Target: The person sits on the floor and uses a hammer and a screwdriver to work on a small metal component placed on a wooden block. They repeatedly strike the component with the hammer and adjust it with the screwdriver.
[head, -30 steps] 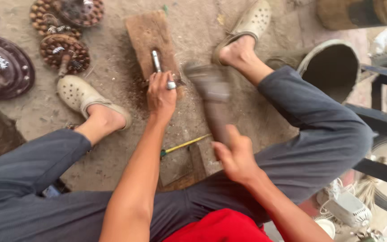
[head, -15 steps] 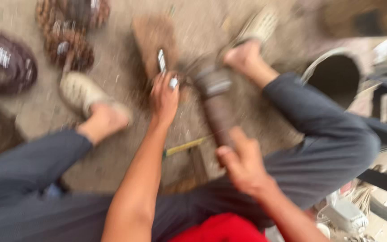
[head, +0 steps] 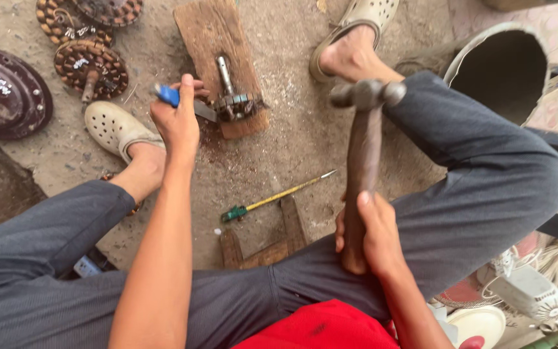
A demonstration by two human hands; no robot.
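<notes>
Head view. We sit on the ground with legs spread around a wooden block (head: pixel 217 39). On the block lies a small rotor (head: pixel 232 97), a metal shaft with a toothed core near its lower end.

Left hand (head: pixel 177 123): our fingers are closed fully around a chisel (head: pixel 182 102) with a blue grip. The blade runs out from the thumb side of the fist, and its tip meets the rotor core just beyond our fingertips. Half a second ago this hand lay flatter, resting by the shaft; now it grips the tool upright and steady.

Right hand (head: pixel 366 232): our fingers wrap tight around the lower end of a hammer (head: pixel 363 148) handle. The steel head stands well above our knuckles, level with our right knee. One second ago the head blurred low over the block; now it is raised and sharp. We judge this as the top of a swing, with the next blow aimed at the chisel end.

Between our two fists, on the ground, lies a screwdriver (head: pixel 272 197) with a green handle, beside a wooden frame (head: pixel 266 239). Beyond our left fingers sit two copper windings (head: pixel 88 64) and a dark cover disc (head: pixel 4 90). Beyond our right fingers stands a bucket (head: pixel 502 71).

Check that the chisel tip stays seated before striking.
</notes>
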